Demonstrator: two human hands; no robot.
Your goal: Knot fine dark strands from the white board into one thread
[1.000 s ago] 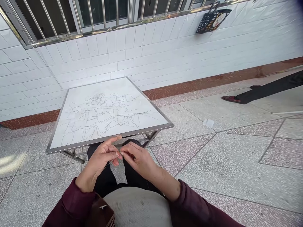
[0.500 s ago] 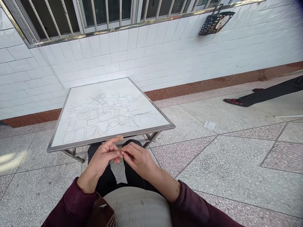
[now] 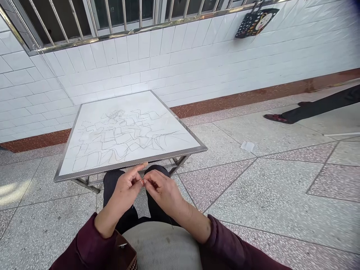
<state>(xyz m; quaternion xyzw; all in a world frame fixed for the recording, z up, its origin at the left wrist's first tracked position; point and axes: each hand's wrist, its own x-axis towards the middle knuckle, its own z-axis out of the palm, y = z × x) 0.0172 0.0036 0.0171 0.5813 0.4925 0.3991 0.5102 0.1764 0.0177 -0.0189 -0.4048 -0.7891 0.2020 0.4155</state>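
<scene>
My left hand (image 3: 126,189) and my right hand (image 3: 161,189) meet fingertip to fingertip over my lap, just below the front edge of a low metal-framed table (image 3: 182,152). Both pinch a thin dark thread (image 3: 170,222); a loose end hangs down past my right wrist, and a short bit shows under my left fingers. Whether a needle sits between the fingertips is too small to tell. Many strands of dark thread (image 3: 120,135) lie spread in zigzags across the white tabletop.
A white tiled wall (image 3: 197,63) with a barred window (image 3: 112,15) stands behind the table. A black patterned bag (image 3: 254,22) hangs on the wall. Another person's leg and shoe (image 3: 281,118) stretch in from the right. A white scrap (image 3: 247,146) lies on the speckled floor.
My hands stay pinched together at the same spot; the left hand has curled in closer to the right. The view has shifted slightly.
</scene>
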